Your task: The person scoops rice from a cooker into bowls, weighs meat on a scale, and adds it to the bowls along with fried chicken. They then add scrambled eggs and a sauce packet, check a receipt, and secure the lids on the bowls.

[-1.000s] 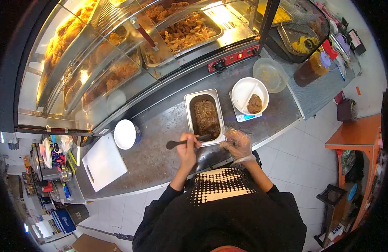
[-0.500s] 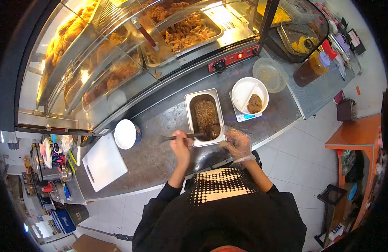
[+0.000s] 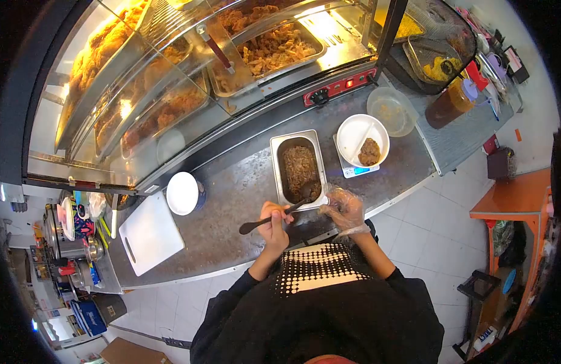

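A black spoon (image 3: 256, 225) is held in my bare left hand (image 3: 275, 225), its far end over the near part of a steel pan (image 3: 275, 159) of brown minced food (image 3: 300, 165). Beside the pan's near right corner is my right hand (image 3: 346, 210), in a clear plastic glove, its fingers curled at the rim; whether they grip the rim is hard to see. A divided white bowl (image 3: 351, 134) with a brown portion (image 3: 369, 151) on one side rests on a small scale (image 3: 357, 171) to the right of the pan.
Behind the counter (image 3: 232, 236) stands a heated glass display (image 3: 195, 91) of fried food. To the left are a white cutting board (image 3: 152, 235) and a stack of white bowls (image 3: 182, 193). A clear lid (image 3: 392, 112) and a sauce bottle (image 3: 451, 104) are at the right.
My left hand has moved slightly right and nearer my body, and the spoon has turned, with its handle end lower. My right hand has barely moved.
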Demonstrator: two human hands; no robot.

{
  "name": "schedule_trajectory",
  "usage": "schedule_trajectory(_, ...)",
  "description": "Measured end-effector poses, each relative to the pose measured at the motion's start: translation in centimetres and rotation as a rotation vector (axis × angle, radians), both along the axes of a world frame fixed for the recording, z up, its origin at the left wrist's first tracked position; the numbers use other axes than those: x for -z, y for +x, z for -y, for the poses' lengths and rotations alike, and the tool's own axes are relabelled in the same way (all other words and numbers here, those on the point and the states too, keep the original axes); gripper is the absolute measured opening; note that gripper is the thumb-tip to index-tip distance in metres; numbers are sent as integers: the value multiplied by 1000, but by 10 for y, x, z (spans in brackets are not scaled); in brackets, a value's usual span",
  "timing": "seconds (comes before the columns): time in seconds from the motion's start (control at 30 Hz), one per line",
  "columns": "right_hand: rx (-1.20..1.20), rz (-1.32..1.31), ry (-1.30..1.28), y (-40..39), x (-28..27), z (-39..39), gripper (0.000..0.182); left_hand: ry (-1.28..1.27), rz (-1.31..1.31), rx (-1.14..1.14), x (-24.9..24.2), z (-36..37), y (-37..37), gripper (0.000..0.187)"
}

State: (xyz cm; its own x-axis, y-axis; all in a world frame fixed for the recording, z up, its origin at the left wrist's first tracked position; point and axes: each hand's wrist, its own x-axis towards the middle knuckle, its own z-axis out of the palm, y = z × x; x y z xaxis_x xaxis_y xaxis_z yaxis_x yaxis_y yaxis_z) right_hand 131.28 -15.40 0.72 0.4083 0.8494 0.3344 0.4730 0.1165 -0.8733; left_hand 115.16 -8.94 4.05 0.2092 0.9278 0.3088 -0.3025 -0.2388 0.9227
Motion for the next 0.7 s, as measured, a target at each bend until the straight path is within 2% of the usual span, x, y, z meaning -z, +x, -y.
schedule_trajectory(0.1, -18, 23, -8, 1, -2, 0, 34, -35, -32, -14, -5, 1, 1, 28)
schedule_trajectory(0.4, -4, -141, -140, -6, -5, 2, 37, 241, -279, 25, -12, -3, 0, 27)
schedule_trajectory(0.7, -48, 76, -38, -4, -17, -1, 43, 257, -305, 37, -22, -9, 5, 26)
